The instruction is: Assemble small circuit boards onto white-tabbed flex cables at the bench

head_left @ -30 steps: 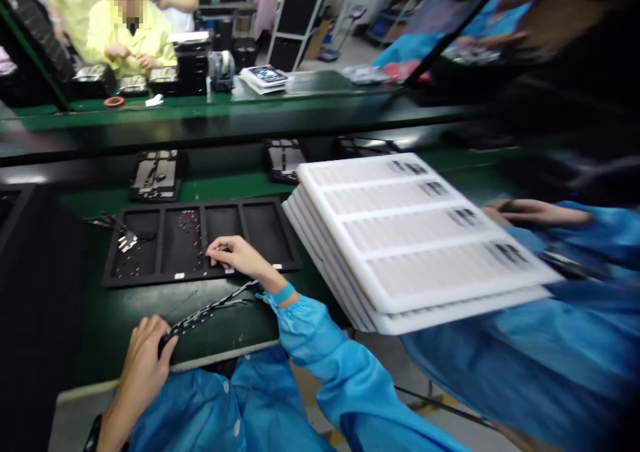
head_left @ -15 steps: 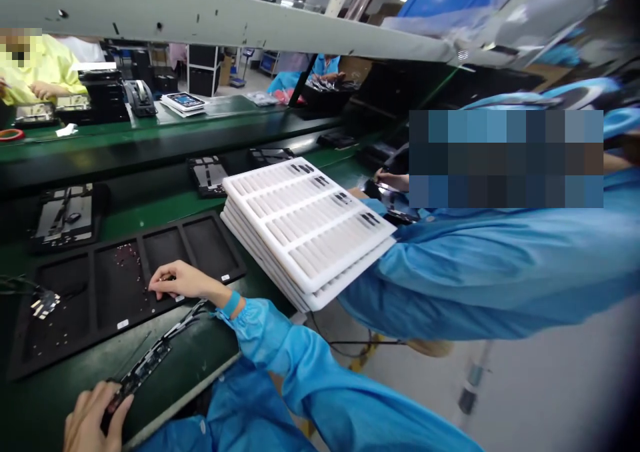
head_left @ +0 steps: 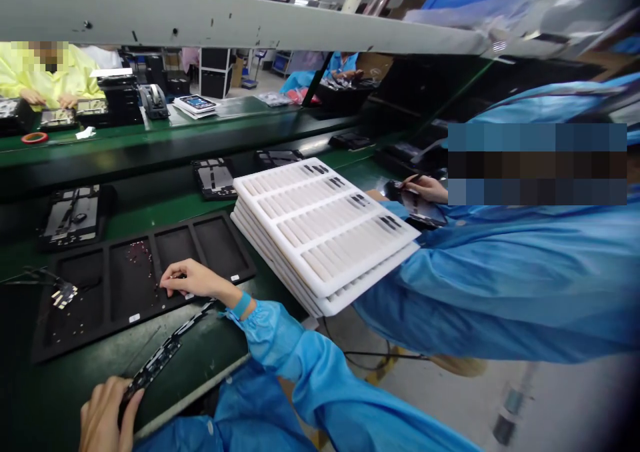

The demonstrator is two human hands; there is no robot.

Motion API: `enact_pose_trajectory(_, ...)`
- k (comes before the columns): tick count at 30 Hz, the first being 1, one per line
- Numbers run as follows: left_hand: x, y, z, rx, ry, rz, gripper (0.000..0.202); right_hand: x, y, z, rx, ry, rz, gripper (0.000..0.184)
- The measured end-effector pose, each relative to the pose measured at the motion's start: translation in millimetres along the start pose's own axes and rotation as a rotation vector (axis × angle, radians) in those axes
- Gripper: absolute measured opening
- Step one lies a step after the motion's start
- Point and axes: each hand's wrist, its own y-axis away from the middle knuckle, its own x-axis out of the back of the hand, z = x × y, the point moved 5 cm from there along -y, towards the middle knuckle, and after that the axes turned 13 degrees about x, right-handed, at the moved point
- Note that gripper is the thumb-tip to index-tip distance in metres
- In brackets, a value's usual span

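My left hand [head_left: 107,415], at the lower left, grips one end of a narrow dark circuit board [head_left: 157,364] with a long thin tail, which slants over the green bench up toward my right wrist. My right hand [head_left: 193,280] has its thumb and fingertips pinched together low over a black compartment tray [head_left: 107,285]. Whatever lies between those fingertips is too small to make out. Tiny reddish parts [head_left: 139,252] are scattered in the tray compartment beside them. Small shiny flat pieces [head_left: 65,295] and pale specks lie in the leftmost compartment.
A stack of white slotted trays [head_left: 325,232] stands right of the black tray. Behind are black device housings [head_left: 75,215]. A co-worker in a blue sleeve [head_left: 480,272] works close on the right. A grey beam [head_left: 250,29] crosses above the bench.
My view has shifted a little, so the bench things sit further right. My right fingertips stay pinched over the tray, and my left hand keeps its grip on the board.
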Motion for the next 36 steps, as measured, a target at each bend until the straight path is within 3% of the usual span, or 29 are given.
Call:
enact_pose_trajectory(3, 2.3, 1.5, 5.4, -0.041, 0.012, -0.015, 0.019, -1.4, 2.6, -0.8, 0.014, 0.006, -0.001, 0.027)
enact_pose_trajectory(7, 13.8, 7.8, 30.8, -0.068, 0.004, 0.1, 0.024, -1.1, 5.5, 1.2, -0.007, 0.031, 0.023, 0.034)
enact_pose_trajectory(10, 16.3, 10.8, 42.4, -0.05, -0.015, 0.114, 0.025, -2.1, 5.7, 3.0, -0.02, 0.015, 0.016, 0.036)
enact_pose_trajectory(17, 21.8, 9.5, 35.0, 0.056, 0.128, 0.011, 0.024, -2.5, 7.6, 1.6, -0.011, 0.006, 0.022, 0.038)
enact_pose_trajectory(21, 45.7, 5.7, 31.9, 0.137, 0.412, 0.041, 0.017, 4.5, 9.9, -10.7, 0.048, 0.066, 0.063, 0.037)
enact_pose_trajectory(24, 73.2, 2.9, 43.4, 0.161, 0.553, 0.049, 0.011, 8.5, 11.8, -21.2, 0.092, 0.128, 0.075, 0.037)
enact_pose_trajectory(29, 128.2, -8.0, 82.9, 0.001, 0.663, 0.011, 0.01, 6.0, 16.2, -32.5, 0.159, 0.206, 0.036, 0.034)
enact_pose_trajectory(31, 144.4, -13.6, 96.0, -0.075, 0.671, -0.058, 0.013, 4.4, 18.2, -35.8, 0.176, 0.234, 0.018, 0.033)
enact_pose_trajectory(34, 151.7, -27.0, 104.9, -0.082, 0.636, -0.197, 0.015, 1.9, 19.9, -39.8, 0.177, 0.245, -0.008, 0.031)
enact_pose_trajectory(36, 144.3, -42.4, 104.1, -0.005, 0.619, -0.27, 0.025, -1.4, 19.7, -40.7, 0.168, 0.232, -0.041, 0.029)
